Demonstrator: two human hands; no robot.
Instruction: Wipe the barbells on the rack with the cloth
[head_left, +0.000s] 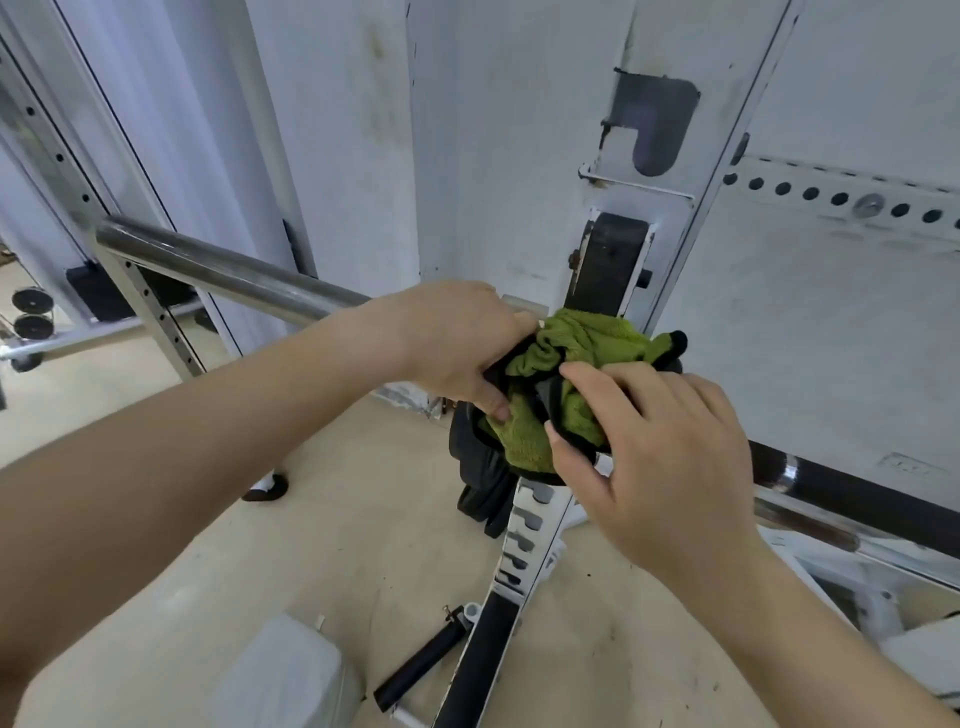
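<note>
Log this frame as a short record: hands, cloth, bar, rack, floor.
left hand: gripping the cloth, thumb pressed into it
right hand: fingers on the cloth
cloth: green with black edging, bunched at the rack upright
barbell: steel sleeve bare, running up-left from the cloth
rack: white upright, black liner
floor: short black bar near rack base

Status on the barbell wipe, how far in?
Done: can't tell; no bar looks visibly cleaner. In hand: both hands, left hand and right hand, bunch the green cloth at the rack upright. Left: the chrome bar and the dark bar.
</note>
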